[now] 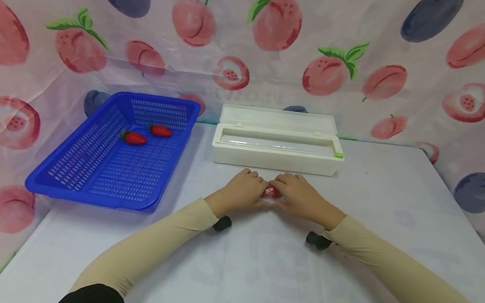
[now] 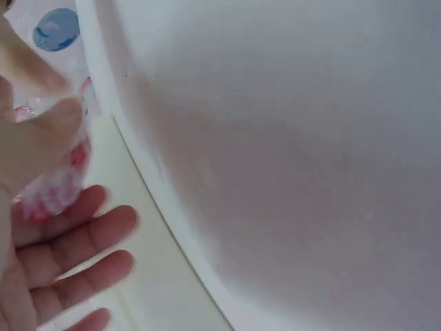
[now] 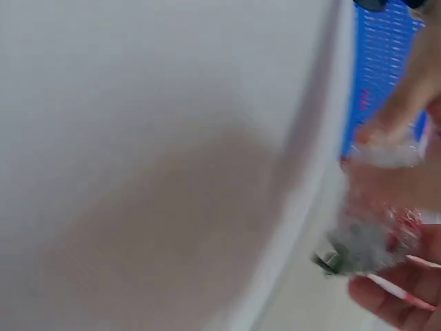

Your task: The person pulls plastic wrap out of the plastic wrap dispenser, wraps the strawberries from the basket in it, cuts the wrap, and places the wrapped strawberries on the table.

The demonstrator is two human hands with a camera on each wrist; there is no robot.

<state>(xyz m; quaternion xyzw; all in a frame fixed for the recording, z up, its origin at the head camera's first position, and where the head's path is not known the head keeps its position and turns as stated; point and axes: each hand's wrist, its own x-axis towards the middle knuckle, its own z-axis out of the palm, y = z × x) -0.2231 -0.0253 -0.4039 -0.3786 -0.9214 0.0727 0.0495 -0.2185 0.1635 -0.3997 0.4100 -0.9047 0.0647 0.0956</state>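
The left hand (image 1: 241, 190) and right hand (image 1: 301, 195) meet knuckles-up on the white table (image 1: 393, 208), fingers curled round a strawberry (image 1: 271, 191) pinched between them, just in front of the white dispenser box (image 1: 277, 147); both forearms angle inward; the wrist views alone show clear film (image 3: 375, 238) crinkled over the fruit; only the head view shows the blue basket (image 1: 108, 154) holding two strawberries (image 1: 134, 137).

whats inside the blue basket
Two strawberries lie in the blue basket, towards its far end and apart from each other. Its mesh floor shows fully; nothing in it is covered.
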